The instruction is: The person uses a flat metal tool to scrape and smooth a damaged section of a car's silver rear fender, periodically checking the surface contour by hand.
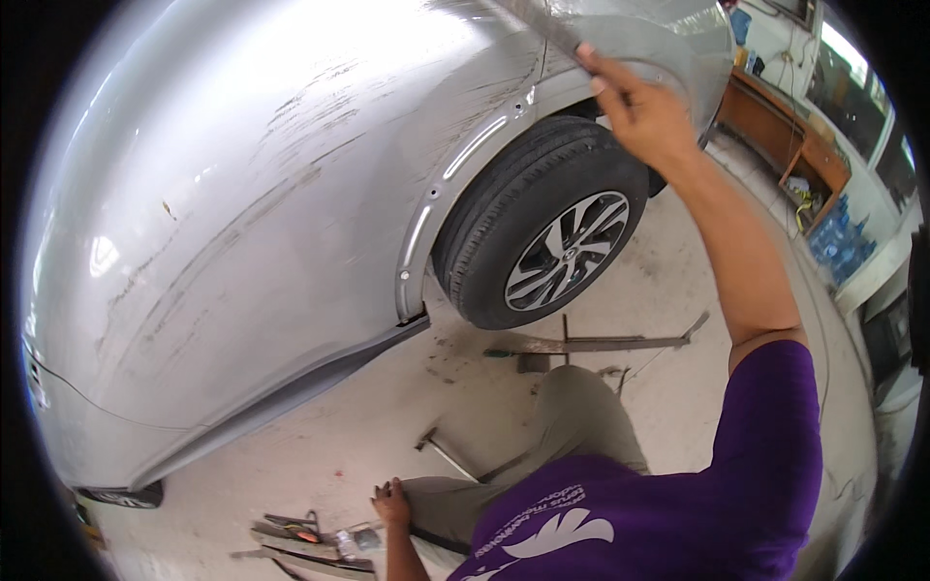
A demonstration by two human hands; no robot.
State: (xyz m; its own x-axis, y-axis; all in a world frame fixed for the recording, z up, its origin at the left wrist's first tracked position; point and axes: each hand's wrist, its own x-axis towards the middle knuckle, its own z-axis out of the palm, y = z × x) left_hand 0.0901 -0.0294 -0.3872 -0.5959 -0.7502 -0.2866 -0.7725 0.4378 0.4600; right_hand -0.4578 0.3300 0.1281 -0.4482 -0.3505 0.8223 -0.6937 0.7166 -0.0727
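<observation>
Head cam: your R hand [644, 114], just above the wheel [572, 247], pinches a long flat tool [552, 32]. The tool sticks up-left, above the wheel, in front of the grey car [281, 261]; can't tell if they touch. Dark scratches [334, 114] are on the car, left of the wheel. Your L hand [390, 504], well below-left of the wheel, is by your knee [426, 499], fingers a bit bent; can't tell if it's got smth. A hammer [451, 458] lies btwn that hand & the wheel.
</observation>
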